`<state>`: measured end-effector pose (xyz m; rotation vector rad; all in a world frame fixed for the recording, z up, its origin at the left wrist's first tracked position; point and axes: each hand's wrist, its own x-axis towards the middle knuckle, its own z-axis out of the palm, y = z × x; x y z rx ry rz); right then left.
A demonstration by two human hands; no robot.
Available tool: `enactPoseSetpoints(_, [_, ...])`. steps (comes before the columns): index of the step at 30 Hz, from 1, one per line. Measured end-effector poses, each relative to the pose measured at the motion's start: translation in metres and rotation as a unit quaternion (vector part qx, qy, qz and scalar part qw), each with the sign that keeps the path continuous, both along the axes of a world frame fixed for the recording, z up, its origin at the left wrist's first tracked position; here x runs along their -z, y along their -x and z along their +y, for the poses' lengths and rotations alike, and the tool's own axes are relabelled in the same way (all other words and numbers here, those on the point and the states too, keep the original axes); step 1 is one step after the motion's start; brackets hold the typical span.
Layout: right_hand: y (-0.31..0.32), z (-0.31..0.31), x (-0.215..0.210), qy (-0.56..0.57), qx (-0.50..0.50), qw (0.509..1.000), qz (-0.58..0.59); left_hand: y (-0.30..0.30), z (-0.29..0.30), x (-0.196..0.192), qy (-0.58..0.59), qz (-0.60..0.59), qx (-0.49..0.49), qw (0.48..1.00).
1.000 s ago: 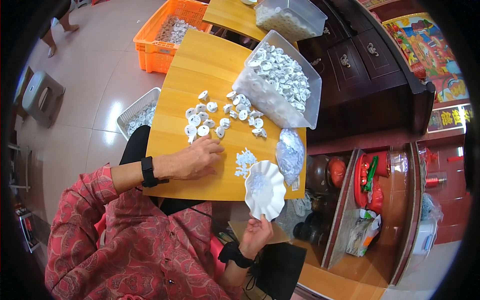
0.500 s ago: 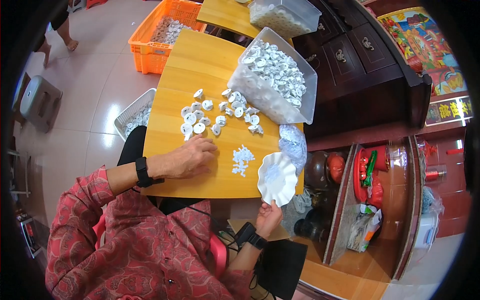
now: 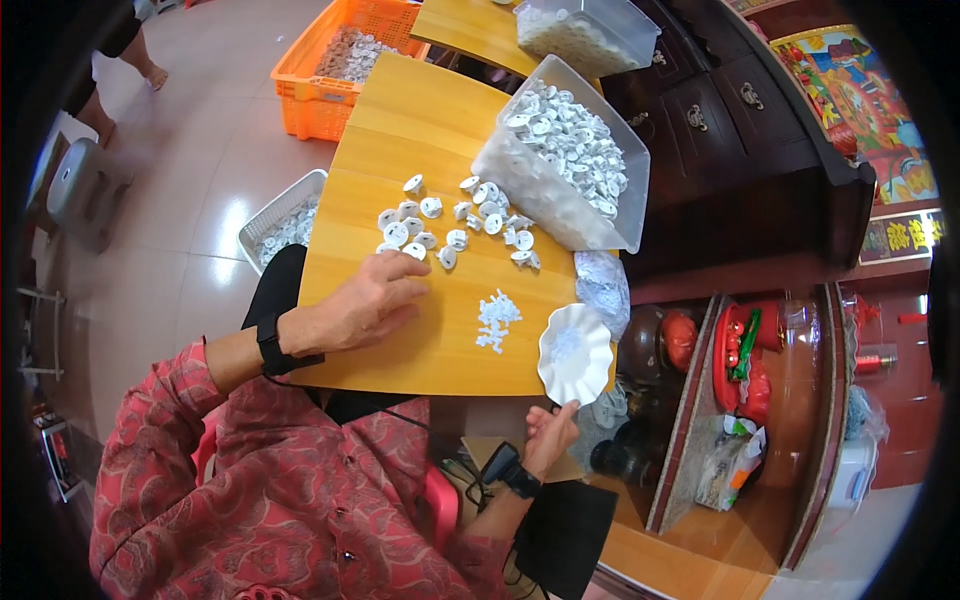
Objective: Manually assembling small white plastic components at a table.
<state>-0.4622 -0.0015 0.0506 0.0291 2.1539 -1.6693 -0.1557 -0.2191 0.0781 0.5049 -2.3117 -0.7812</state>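
Observation:
My left hand (image 3: 366, 308) hovers over the near left part of the wooden table (image 3: 380, 130), its fingers stretched and a little blurred, with nothing seen in them. Just beyond its fingertips lie several white round plastic pieces with stems (image 3: 396, 233). To its right is a small heap of tiny whitish plastic bits (image 3: 497, 320). A white scalloped plate (image 3: 590, 375) holding more tiny bits sits at the table's near right corner. Below its rim, my right hand (image 3: 552, 436) is curled closed, thumb tip close to the plate; whether it touches the rim or pinches something is unclear.
A clear tub (image 3: 545, 195) full of white pieces stands at the table's right side, with a plastic bag of pieces (image 3: 602, 290) before it. Left of the table are a white basket (image 3: 262, 225) and an orange crate (image 3: 300, 90). Dark drawers (image 3: 700, 140) flank the right.
The whole view has shifted slightly to the right. The plate has moved a little right, and my right thumb no longer clearly overlaps its rim. My left hand has barely moved.

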Motion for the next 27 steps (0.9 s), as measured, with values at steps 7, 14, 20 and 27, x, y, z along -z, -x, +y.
enactPoseSetpoints(7, [-0.066, -0.028, -0.046, -0.128, -0.249, 0.942, 0.185, -0.018, -0.001, 0.013, -0.007, 0.018, -0.185, 0.983])
enactPoseSetpoints(14, [-0.07, -0.093, -0.029, -0.127, -0.41, 0.744, 0.513, -0.024, 0.009, 0.02, -0.07, -0.02, -0.139, 0.988])
enactPoseSetpoints(20, [-0.06, -0.092, -0.009, -0.165, -0.473, 0.627, 0.597, -0.031, 0.019, 0.019, -0.089, -0.02, -0.141, 0.986])
enactPoseSetpoints(27, [-0.052, -0.061, -0.002, -0.166, -0.381, 0.725, 0.55, -0.037, 0.027, -0.052, -0.173, 0.159, -0.098, 0.967])
